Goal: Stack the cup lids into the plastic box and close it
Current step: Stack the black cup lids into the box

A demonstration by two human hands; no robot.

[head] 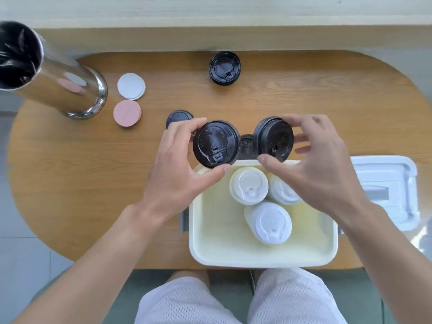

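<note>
Above the far edge of the plastic box (261, 261) my left hand (177, 174) and right hand (320, 174) each pinch a black lid (216, 143) by the rim, fingers curled, probably to nest them; white lid stacks (249, 185) already stand inside

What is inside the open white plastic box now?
Inside the white plastic box: three stacks of white cup lids. The right hand covers part of one stack; stack heights are unclear.
</note>
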